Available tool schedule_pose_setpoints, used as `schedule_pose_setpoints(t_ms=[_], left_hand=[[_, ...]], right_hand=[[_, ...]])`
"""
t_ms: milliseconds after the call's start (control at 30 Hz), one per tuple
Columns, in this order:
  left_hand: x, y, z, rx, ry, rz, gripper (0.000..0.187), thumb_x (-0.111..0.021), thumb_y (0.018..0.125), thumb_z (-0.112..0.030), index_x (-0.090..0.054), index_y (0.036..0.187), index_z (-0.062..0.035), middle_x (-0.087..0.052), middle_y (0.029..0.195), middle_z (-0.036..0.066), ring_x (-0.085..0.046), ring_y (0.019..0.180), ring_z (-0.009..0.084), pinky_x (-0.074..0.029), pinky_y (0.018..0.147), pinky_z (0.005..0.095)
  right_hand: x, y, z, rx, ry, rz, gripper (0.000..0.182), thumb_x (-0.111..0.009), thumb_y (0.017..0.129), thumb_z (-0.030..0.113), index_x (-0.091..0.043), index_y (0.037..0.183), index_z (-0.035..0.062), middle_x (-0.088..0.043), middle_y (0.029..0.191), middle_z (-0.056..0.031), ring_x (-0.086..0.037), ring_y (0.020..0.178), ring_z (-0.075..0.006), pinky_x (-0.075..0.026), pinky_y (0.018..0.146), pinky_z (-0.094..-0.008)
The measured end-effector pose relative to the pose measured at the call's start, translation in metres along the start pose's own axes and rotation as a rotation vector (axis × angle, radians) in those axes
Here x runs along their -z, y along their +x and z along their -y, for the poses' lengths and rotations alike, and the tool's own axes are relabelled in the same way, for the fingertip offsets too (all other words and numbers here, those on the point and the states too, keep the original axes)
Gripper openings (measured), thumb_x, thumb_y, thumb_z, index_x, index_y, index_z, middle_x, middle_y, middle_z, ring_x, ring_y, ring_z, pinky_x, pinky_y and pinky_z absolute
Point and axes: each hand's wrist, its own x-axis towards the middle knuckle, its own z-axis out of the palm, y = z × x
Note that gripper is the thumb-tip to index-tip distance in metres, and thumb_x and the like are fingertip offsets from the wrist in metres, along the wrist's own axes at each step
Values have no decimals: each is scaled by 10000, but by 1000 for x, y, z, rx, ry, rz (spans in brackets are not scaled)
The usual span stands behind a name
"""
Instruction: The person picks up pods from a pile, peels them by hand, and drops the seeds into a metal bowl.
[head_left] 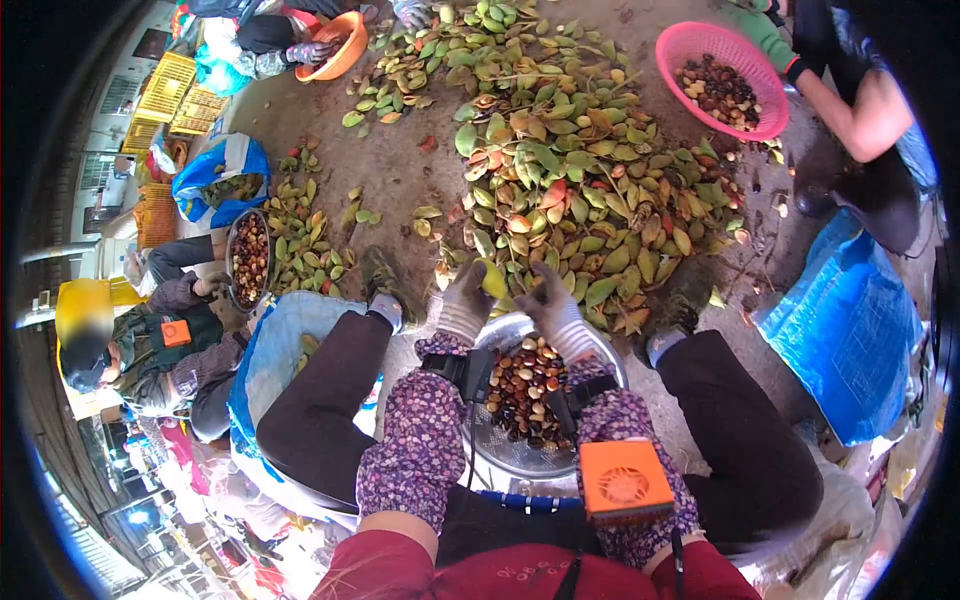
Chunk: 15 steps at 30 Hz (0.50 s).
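My left hand (465,302), in a grey work glove with a striped cuff, grips a yellow-green seed pod (494,280) between thumb and fingers. From the other side my right hand (549,306), gloved alike, pinches at the pod's lower right end; its fingertips are partly hidden. Both hands are over the far rim of a metal colander (505,455) between my legs. Brown, dark and pale seeds (528,385) lie in the colander. Just beyond my hands spreads a big heap of green, yellow and reddish pods (590,190).
A pink basket (712,85) with seeds stands before a person at the right. At the upper left, a gloved hand is in an orange basin (340,45). Another person sits left beside a seed-filled bowl (250,258). Blue sacks (845,330) flank me.
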Motion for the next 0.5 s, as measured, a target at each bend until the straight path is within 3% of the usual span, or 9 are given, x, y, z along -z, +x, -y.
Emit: schedule_pose_setpoints(t_ms=[67,133,200,233,267,333,400,467,500], left_hand=[[-12,-14,11,119,-13,-83,243,-581,883,-208,-574,1076,-60,-600,992,77,-576,888,217,-490,807,348],[-8,-24,23,120,-2,-56,282,-558,895,-271,-563,1086,-64,-597,969,63,-570,879,226,-488,803,355],[-19,-45,16,18,19,-48,336,-532,901,-341,-558,1084,-60,-592,950,57,-562,867,214,-494,767,343],[-26,-58,4,91,-49,-83,367,-542,894,-353,-542,1096,-46,-591,947,77,-565,861,208,-493,754,345],[-33,-72,-8,166,-114,-116,400,-552,886,-364,-525,1108,-32,-589,944,97,-568,854,202,-492,740,347],[-38,-99,-26,169,117,-136,442,-479,908,-438,-536,1093,-41,-597,892,97,-580,727,183,-501,652,297],[-32,-119,-34,146,484,77,436,-468,920,-423,-541,1105,-35,-606,857,93,-578,641,170,-493,584,259],[-52,-156,-44,105,639,109,422,-465,933,-359,-531,1134,7,-622,831,88,-579,600,143,-481,546,226],[-56,-165,-39,-85,727,62,364,-466,928,-296,-553,1086,20,-631,836,96,-589,665,151,-485,585,249]], right_hand=[[-15,-10,5,186,169,88,729,-738,761,232,-342,1336,24,-580,998,-136,-545,884,-205,-462,801,-332],[-28,-15,2,311,199,12,581,-697,796,167,-419,1279,0,-609,1018,-172,-554,966,-201,-424,890,-295],[-20,-23,9,67,358,86,442,-620,864,216,-494,1209,-29,-612,1013,-142,-546,935,-176,-425,868,-287],[-17,-23,12,82,523,85,372,-528,920,278,-562,1126,-30,-617,984,-113,-538,897,-146,-442,811,-268],[-7,-27,13,69,388,76,402,-508,926,329,-579,1091,-31,-620,855,-64,-539,772,-107,-450,687,-241],[12,-40,43,-7,293,248,415,-538,908,345,-583,1067,-35,-593,732,-25,-519,645,-78,-429,565,-231],[9,-55,64,-17,306,271,448,-579,880,368,-577,1072,-38,-582,731,-11,-508,614,-72,-417,535,-221],[1,-65,73,-27,320,298,487,-620,853,390,-571,1076,-40,-570,730,4,-496,583,-65,-404,505,-211],[-6,-73,81,-23,347,211,478,-641,839,377,-569,1065,-38,-568,716,3,-492,570,-62,-400,493,-213]])
